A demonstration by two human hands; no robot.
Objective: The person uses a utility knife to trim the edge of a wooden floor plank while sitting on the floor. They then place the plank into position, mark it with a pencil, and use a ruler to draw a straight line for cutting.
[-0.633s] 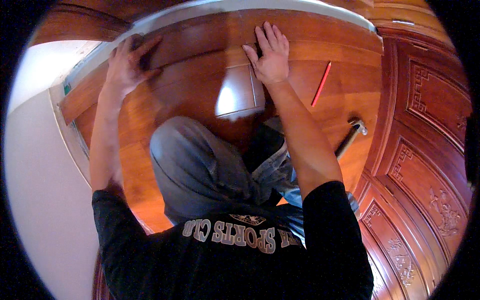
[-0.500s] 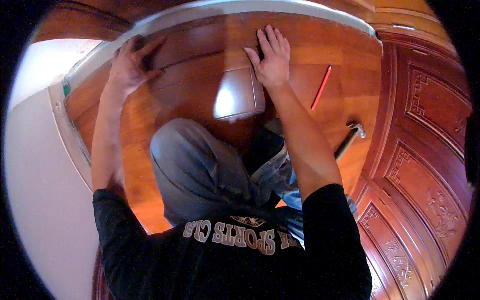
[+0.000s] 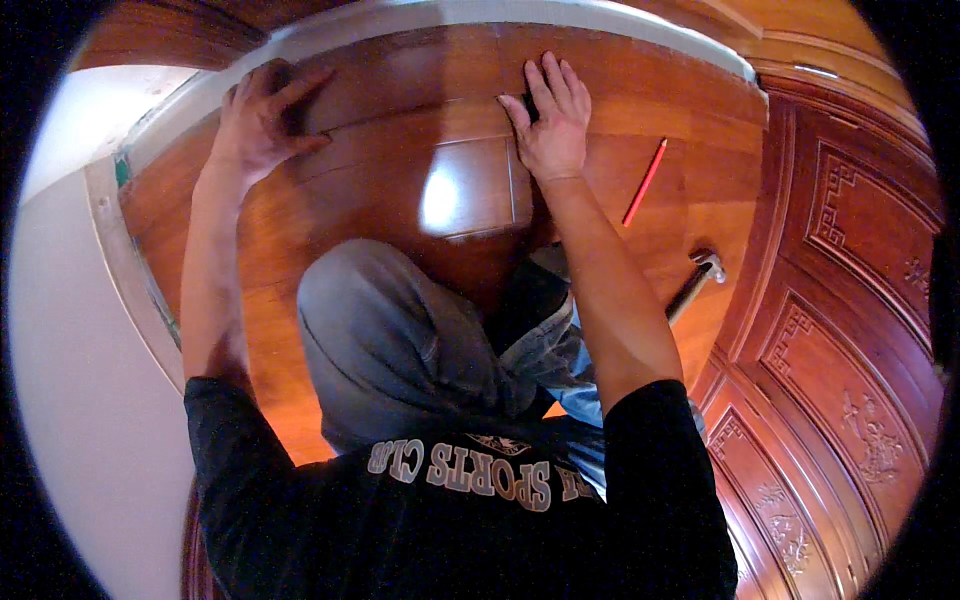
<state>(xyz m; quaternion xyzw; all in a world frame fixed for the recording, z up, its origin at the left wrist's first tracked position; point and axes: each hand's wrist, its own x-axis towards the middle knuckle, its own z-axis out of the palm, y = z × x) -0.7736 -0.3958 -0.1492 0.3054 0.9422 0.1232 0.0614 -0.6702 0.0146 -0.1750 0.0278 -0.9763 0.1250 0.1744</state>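
I see left hand (image 3: 262, 122) wide, right hand (image 3: 556, 118) loosely spread, both seemingly empty; floorboards (image 3: 400, 80) laid beneath fingers, pale border (image 3: 330, 28) beyond fingertips bare.

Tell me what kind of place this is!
It looks like a room, perhaps in a home being fixed up: wooden floorboards, carved wooden panels, and a hammer lying out.

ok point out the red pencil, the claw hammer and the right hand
Red pencil (image 3: 646, 182): head view, middle of its shaft.
Claw hammer (image 3: 688, 294): head view, on its handle.
Right hand (image 3: 556, 130): head view, back of the hand.
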